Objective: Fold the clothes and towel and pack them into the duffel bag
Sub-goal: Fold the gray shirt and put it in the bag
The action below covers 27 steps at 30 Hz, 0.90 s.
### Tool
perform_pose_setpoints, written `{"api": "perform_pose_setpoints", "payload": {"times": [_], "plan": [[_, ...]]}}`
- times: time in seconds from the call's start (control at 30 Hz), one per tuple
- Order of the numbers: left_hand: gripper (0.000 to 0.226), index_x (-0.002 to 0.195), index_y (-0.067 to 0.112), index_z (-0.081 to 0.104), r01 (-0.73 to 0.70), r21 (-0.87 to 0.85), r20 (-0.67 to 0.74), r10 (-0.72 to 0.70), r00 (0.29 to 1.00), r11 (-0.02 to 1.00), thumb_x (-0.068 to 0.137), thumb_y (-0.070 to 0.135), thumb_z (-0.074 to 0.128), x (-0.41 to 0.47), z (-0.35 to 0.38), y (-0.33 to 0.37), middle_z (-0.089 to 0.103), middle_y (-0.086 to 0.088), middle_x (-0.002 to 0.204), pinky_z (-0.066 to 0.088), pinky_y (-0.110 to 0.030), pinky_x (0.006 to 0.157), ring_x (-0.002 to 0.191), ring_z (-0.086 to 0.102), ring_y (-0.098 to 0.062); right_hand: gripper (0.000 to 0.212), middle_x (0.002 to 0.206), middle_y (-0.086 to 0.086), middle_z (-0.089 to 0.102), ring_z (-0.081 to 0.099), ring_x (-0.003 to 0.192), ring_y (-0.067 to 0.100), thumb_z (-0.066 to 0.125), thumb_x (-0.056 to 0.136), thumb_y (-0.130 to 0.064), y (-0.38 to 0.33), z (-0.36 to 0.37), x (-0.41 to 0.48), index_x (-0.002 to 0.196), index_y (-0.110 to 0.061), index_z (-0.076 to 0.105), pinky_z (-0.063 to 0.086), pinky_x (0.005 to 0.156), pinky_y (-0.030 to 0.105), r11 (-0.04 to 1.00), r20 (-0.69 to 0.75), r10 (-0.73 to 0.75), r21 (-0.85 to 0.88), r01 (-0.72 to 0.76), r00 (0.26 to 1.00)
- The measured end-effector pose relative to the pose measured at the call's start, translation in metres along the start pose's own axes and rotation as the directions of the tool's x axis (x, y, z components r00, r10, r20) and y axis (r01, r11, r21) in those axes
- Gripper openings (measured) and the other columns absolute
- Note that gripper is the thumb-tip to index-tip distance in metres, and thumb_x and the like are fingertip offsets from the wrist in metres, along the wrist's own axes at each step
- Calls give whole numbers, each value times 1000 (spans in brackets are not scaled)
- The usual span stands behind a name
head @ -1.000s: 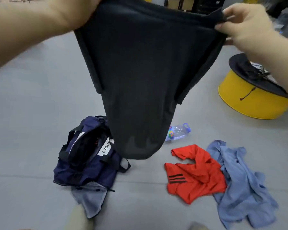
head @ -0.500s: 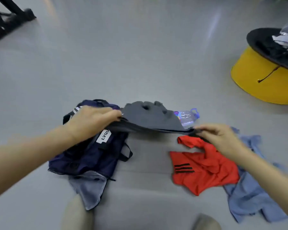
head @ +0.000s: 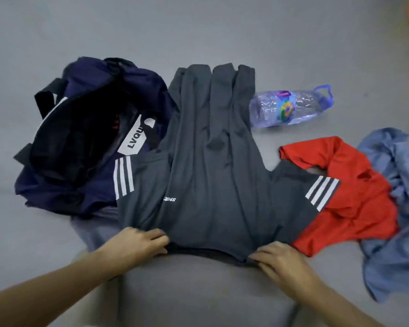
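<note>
Left hand (head: pixel 137 244) and right hand (head: pixel 279 258) pinch the spread, unfolded grey shirt's (head: pixel 210 173) near edge. Red shirt (head: pixel 354 197) and blue cloth (head: pixel 397 220) lie crumpled, right: 3 items left.

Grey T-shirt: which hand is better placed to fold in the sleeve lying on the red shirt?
Likely right: the right hand holds the grey T-shirt at the corner nearest that sleeve; the left hand holds the opposite corner, by the duffel bag, and would have to cross over.
</note>
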<state>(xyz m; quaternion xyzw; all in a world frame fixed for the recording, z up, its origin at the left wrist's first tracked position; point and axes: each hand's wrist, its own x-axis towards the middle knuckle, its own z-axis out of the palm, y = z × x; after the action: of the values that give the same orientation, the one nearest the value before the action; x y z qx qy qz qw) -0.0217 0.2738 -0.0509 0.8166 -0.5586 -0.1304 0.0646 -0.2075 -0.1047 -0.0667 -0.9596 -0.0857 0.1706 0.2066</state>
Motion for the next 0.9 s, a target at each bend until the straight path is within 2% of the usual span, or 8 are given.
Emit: {"api": "perform_pose_setpoints", "payload": {"times": [0.17, 0.3, 0.37, 0.43, 0.57, 0.63, 0.73, 0.9], "plan": [[28, 107, 32, 59, 59, -58, -47, -62, 997, 997, 106, 49, 36, 3, 1, -4, 65, 16, 111, 50, -27, 48, 69, 67, -13, 25, 102, -19, 64, 63, 84, 8, 57, 89, -47, -18, 12, -10, 110, -40, 69, 56, 68, 25, 999, 43, -17, 38, 15, 999], [33, 127, 24, 62, 205, -33, -210, -208, 955, 978, 98, 28, 46, 37, -2, -17, 59, 2, 131, 52, -35, 82, 102, 63, -24, 41, 110, -13, 66, 65, 97, 10, 43, 99, -57, -15, -22, 11, 112, -32, 72, 55, 84, 24, 999, -104, -11, -34, 8, 995], [51, 144, 22, 52, 318, 12, -155, -312, 937, 948, 97, 38, 44, 44, 1, -23, 45, -8, 152, 44, -46, 104, 133, 48, -33, 45, 126, -1, 66, 63, 116, 21, 43, 99, -52, 2, -35, 26, 122, -25, 71, 53, 96, 33, 990, -180, 21, -131, -45, 984], [71, 158, 25, 30, 369, 59, -35, -368, 929, 928, 95, 57, 37, 39, 6, -28, 21, -12, 165, 32, -58, 114, 149, 24, -37, 61, 150, 6, 49, 45, 139, 31, 39, 95, -58, 20, -45, 38, 143, -25, 55, 45, 108, 49, 950, -46, 146, -272, -154, 988], [93, 161, 33, 9, 473, 29, 102, -474, 875, 880, 84, 81, 31, 16, 10, -44, 2, -9, 169, 52, -57, 94, 153, 12, -37, 81, 166, 3, 20, 20, 151, 33, 23, 91, -74, 42, -42, 37, 158, -30, 24, 37, 107, 66, 885, 115, 332, -383, -266, 936], [97, 160, 35, 9, 504, 39, 166, -503, 848, 863, 80, 86, 29, 7, 7, -53, 7, -9, 168, 57, -54, 78, 151, 16, -38, 84, 168, 1, 8, 9, 154, 33, 16, 89, -79, 43, -37, 36, 160, -33, 13, 32, 109, 68, 872, 121, 377, -382, -308, 918], [98, 160, 38, 8, 546, 76, 219, -548, 807, 834, 78, 90, 23, -9, 5, -73, 19, -12, 165, 57, -58, 76, 146, 27, -43, 86, 166, -4, -15, -12, 153, 30, 8, 85, -82, 36, -29, 40, 158, -39, -8, 21, 113, 68, 871, 109, 416, -333, -361, 903], [103, 159, 42, 11, 622, 121, 269, -628, 730, 774, 71, 94, 25, -44, -9, -109, 30, -15, 160, 52, -65, 79, 141, 33, -46, 83, 168, -3, 1, -1, 155, 29, 11, 88, -80, 15, -22, 48, 159, -36, 3, 27, 112, 67, 876, 100, 407, -324, -357, 908]]}}
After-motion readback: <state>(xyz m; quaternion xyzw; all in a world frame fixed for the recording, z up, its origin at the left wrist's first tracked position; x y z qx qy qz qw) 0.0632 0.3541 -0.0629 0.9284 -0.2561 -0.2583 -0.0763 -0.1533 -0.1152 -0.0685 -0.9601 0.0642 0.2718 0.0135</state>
